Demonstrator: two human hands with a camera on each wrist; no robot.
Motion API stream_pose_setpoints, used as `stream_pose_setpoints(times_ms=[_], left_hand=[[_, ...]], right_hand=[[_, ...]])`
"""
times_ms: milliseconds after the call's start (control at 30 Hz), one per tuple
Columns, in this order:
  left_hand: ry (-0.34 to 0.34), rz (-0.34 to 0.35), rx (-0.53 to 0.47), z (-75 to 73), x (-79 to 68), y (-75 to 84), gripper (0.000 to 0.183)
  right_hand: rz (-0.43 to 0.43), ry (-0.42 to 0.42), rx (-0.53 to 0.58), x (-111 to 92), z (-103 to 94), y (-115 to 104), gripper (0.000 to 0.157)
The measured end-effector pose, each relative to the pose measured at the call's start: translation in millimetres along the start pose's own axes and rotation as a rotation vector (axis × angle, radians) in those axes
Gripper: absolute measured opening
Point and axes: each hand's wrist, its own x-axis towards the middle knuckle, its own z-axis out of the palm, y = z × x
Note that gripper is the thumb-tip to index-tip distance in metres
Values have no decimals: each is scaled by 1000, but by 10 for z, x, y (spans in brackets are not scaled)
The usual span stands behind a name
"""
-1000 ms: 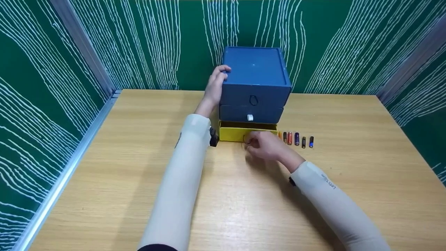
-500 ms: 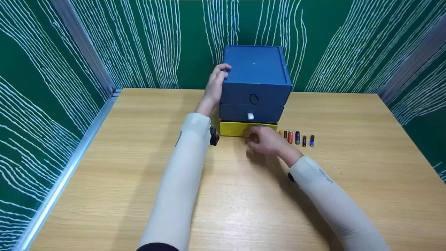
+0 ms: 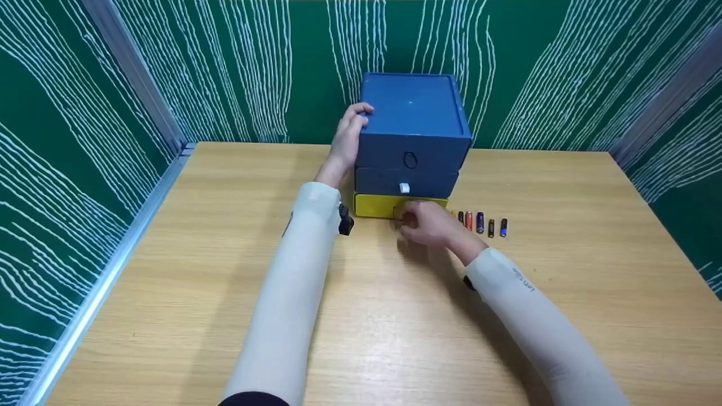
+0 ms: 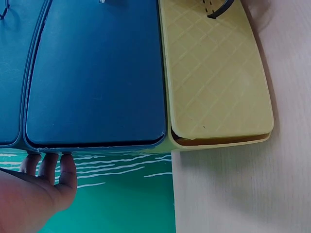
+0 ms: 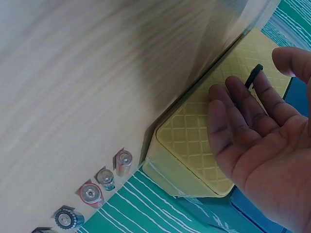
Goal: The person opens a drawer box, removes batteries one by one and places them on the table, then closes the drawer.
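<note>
A drawer cabinet has a blue top [image 3: 414,107], two dark blue drawers [image 3: 395,180] and a yellow bottom drawer [image 3: 369,206] that sits pushed in. My left hand [image 3: 345,141] rests against the cabinet's left side, fingertips over its top edge; the left wrist view shows the fingers against the blue side. In front of the yellow drawer is my right hand [image 3: 431,225]. The right wrist view shows its loosely bent fingers [image 5: 218,111] at the quilted yellow front, thumb apart, with the index fingertip beside a black loop handle [image 5: 253,76].
Several batteries [image 3: 480,222] stand in a row on the wooden table [image 3: 361,327], right of the yellow drawer. A white knob [image 3: 404,188] and a dark loop [image 3: 410,160] stick out from the blue drawers. Behind the cabinet rises a green wall [image 3: 307,67] with white lines.
The yellow drawer, partly pulled out a second ago, has slid in under the blue ones. My right hand has moved forward with it; my left hand has stayed on the cabinet's side.
</note>
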Motion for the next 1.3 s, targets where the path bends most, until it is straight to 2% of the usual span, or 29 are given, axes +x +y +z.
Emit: stream_pose_setpoints(times_ms=[133, 433, 767, 1133, 1300], left_hand=[[3, 5, -10, 0, 19, -15, 26], [4, 3, -10, 2, 20, -4, 27], [3, 35, -18, 9, 30, 8, 27], [11, 25, -9, -1, 21, 0, 26], [13, 7, -5, -7, -28, 72, 27]], right_hand=[[13, -6, 14, 12, -8, -2, 29], [-7, 41, -25, 20, -3, 8, 27], [-34, 55, -27, 26, 3, 13, 26], [-47, 57, -48, 35, 31, 19, 29], [-49, 70, -69, 24, 45, 12, 30]])
